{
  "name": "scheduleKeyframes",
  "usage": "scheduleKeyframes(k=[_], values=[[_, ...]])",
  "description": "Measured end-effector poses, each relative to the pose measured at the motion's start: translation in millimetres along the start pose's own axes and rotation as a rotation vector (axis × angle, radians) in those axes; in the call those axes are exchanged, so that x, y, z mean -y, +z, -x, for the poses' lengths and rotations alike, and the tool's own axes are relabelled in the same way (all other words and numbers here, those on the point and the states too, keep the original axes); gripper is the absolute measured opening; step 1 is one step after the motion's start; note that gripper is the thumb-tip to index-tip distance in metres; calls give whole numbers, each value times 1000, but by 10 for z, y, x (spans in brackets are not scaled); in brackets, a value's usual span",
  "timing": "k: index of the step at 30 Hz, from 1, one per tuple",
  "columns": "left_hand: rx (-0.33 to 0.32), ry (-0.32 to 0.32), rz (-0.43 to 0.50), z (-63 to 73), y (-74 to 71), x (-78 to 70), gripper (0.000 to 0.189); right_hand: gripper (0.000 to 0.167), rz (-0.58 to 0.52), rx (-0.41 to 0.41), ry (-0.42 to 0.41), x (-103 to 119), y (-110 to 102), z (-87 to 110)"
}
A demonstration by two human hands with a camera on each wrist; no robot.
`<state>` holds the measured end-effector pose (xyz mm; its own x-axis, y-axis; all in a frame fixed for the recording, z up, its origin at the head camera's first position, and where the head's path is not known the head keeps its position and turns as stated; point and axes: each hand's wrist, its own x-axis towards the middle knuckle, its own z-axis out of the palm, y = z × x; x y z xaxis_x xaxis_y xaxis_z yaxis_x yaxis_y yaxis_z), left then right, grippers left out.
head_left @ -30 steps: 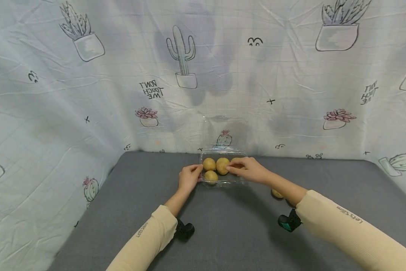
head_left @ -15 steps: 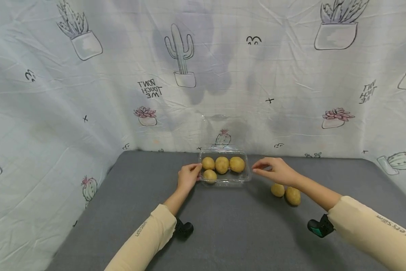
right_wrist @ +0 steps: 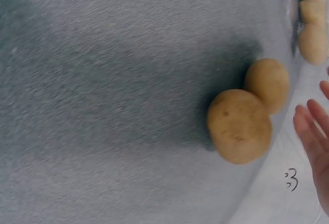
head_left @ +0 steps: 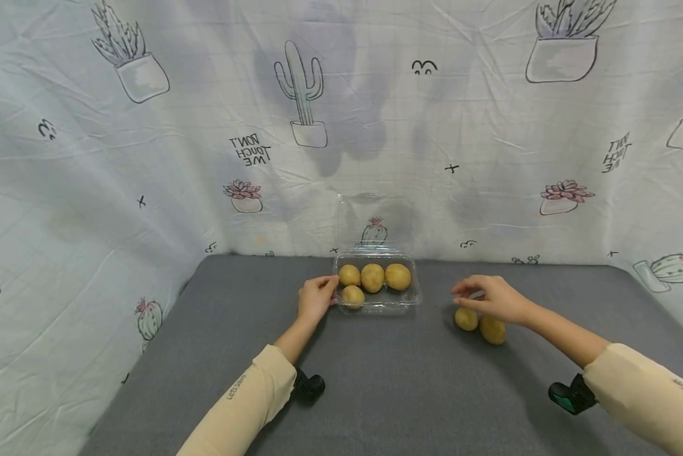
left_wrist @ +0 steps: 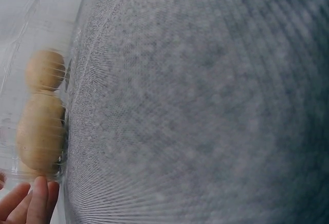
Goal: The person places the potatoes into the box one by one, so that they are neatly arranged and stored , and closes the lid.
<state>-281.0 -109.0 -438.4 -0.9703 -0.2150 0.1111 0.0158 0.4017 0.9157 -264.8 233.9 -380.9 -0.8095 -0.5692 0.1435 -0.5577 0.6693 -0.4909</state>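
Observation:
A clear plastic clamshell box (head_left: 380, 309) stands at the back of the table with its lid raised and several potatoes (head_left: 372, 278) inside. At its left end my left hand (head_left: 316, 299) pinches the wall; the left wrist view has those fingers (left_wrist: 38, 198) right at the box's end. To the right, two loose potatoes lie side by side: a smaller potato (head_left: 465, 319) and a bigger potato (right_wrist: 239, 126). My right hand (head_left: 497, 299) hovers just over them, fingers relaxed and parted, holding nothing.
The grey cloth-covered table (head_left: 387, 386) runs back to a hanging white curtain (head_left: 478, 126) printed with cacti. The box's raised lid (head_left: 376, 218) stands close in front of that curtain. A black strapped device (head_left: 572, 394) sits at each wrist.
My right hand has left the potato at the right end of the box and moved right, to above the two loose potatoes. The left hand stays at the box.

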Motion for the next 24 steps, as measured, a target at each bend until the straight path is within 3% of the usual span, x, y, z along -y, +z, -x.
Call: scheduleKeyframes(k=[6,13,24], values=[[7,2,8,10,-7,-14,30,28,89,85,-39,-85,16,81],[24,-12,58,17,-13,-19,30,30,93,135,-115,-122,40,108],[20,-6,35,18,-15,-14,30,23,81,169,-100,-95,60,68]])
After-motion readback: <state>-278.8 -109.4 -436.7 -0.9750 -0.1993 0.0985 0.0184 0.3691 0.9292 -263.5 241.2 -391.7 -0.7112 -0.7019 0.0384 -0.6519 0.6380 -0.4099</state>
